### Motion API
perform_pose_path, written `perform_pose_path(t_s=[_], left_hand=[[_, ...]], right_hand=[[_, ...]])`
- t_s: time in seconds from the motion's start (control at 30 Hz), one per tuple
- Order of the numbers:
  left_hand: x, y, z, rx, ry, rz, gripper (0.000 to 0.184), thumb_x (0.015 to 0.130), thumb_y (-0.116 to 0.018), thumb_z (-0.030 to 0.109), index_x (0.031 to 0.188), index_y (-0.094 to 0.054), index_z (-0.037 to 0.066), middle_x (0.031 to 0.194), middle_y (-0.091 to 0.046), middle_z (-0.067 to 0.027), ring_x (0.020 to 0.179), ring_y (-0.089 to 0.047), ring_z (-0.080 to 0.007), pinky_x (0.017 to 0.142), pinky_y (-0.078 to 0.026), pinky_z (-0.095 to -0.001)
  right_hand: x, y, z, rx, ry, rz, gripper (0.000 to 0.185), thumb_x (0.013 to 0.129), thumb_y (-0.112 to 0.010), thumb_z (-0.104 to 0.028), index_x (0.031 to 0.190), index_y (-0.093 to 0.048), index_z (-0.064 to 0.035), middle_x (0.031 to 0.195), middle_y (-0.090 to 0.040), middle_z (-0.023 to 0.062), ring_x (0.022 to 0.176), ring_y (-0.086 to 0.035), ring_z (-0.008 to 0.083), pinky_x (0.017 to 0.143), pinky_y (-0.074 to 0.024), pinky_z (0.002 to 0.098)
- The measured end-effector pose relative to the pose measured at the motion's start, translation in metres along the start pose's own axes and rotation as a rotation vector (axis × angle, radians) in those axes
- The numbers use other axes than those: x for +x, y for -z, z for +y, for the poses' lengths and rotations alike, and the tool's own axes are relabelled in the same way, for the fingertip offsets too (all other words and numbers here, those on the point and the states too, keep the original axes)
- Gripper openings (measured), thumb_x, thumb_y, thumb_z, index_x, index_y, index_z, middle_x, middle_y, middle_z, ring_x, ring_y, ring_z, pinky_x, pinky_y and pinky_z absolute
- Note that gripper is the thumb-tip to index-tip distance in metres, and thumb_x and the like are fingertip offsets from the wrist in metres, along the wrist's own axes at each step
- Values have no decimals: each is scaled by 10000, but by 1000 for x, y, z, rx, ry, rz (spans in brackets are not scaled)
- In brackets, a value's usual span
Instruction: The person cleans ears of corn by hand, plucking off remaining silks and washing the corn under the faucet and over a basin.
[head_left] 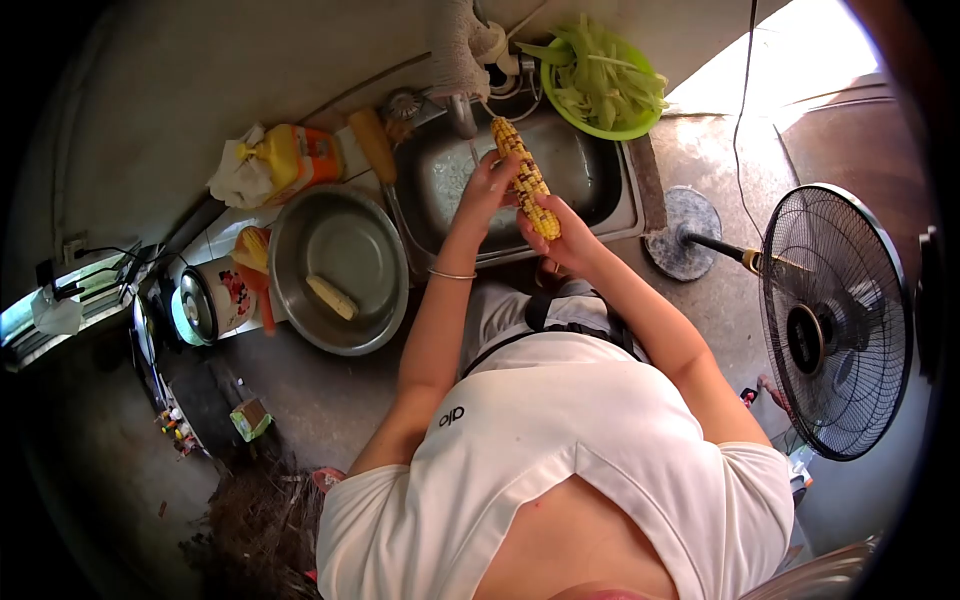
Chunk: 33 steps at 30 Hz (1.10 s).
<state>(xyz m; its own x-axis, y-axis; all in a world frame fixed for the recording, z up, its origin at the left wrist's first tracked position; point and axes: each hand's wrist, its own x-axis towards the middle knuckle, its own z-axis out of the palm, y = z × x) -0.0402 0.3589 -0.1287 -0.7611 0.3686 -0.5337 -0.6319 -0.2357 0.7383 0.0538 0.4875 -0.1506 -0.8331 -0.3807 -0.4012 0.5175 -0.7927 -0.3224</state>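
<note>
An ear of corn [522,172] with yellow and dark kernels is held at a slant above the stainless steel sink [425,215]. My left hand [487,190], a bangle on its wrist, is closed on the corn's left side around the middle. Around the lower end, my right hand [562,228] grips the same ear. The tap [461,116] stands just beyond my left hand, with what looks like a thin stream of water below it. To the left, a paler ear of corn [331,298] lies in a large metal basin [391,290].
Corn husks [600,75] fill a green bowl [607,132] at the sink's back right corner. A yellow-orange bottle [285,160] stands behind the basin. A wooden-handled tool [372,146] leans by the sink's left edge. On the right stands a black fan [835,320].
</note>
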Motion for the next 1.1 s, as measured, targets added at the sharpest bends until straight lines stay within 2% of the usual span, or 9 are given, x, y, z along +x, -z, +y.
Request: perform_pose_path(t_s=[0.07,0.33,0.4,0.47,0.67,0.77,0.83,0.9,1.1], left_hand=[[-1,-2,-8,485,-242,28,361,893,-642,285,1122,-571,15,913,-657,-62,777,-637,-141,691,-519,-274],[15,22,9,181,-21,-232,429,893,-641,214,1246,-485,29,1090,-643,-106,925,-647,-167,796,-528,-291],[13,30,11,136,-28,-264,450,893,-642,224,1262,-471,32,1085,-642,-100,918,-648,-169,793,-526,-293],[14,31,8,91,-30,-301,471,894,-643,234,1279,-457,35,1080,-640,-94,911,-649,-171,790,-523,-295],[13,27,20,59,-69,-193,336,928,-596,294,1133,-567,29,973,-656,-64,807,-639,-141,704,-524,-286],[9,28,26,449,-102,-92,335,917,-604,353,932,-642,21,815,-662,-44,713,-614,-112,614,-491,-269],[-2,14,28,1062,-457,50,354,908,-621,376,759,-614,55,632,-571,2,581,-546,-81,511,-420,-248],[4,15,19,959,-405,78,377,895,-635,386,746,-615,41,595,-543,10,540,-497,-81,491,-389,-254],[2,10,6,505,-322,216,409,891,-647,371,672,-562,36,525,-444,31,491,-394,-47,437,-316,-264]], right_hand=[[6,-3,-2,1,-20,-8,317,933,-481,-348,1041,-484,-50,715,-517,53,502,-457,110,410,-340,219],[17,-4,-10,-82,-20,-71,266,930,-499,-320,994,-469,-64,721,-520,54,511,-458,99,408,-332,199],[16,-3,-16,231,-110,-194,349,944,-453,-343,1066,-488,-18,717,-476,43,451,-409,83,362,-323,193],[14,-9,-17,256,-105,-165,352,942,-457,-342,1061,-489,-12,716,-470,44,445,-402,78,350,-321,189],[15,-12,-26,348,-94,-251,330,939,-475,-331,1036,-471,-16,708,-472,58,487,-426,84,353,-316,179],[14,-11,-27,242,-72,-164,324,934,-482,-328,1028,-477,-18,707,-482,56,489,-429,87,367,-322,185],[15,-12,-26,183,-65,-124,316,932,-486,-325,1021,-480,-22,708,-487,56,491,-432,89,376,-326,190],[14,-13,-22,-86,-66,-47,292,927,-491,-314,1012,-481,-35,713,-496,55,490,-431,92,392,-320,198],[13,-28,-16,51,-131,-101,261,923,-492,-299,1008,-482,-52,709,-493,45,493,-428,94,398,-306,199]])
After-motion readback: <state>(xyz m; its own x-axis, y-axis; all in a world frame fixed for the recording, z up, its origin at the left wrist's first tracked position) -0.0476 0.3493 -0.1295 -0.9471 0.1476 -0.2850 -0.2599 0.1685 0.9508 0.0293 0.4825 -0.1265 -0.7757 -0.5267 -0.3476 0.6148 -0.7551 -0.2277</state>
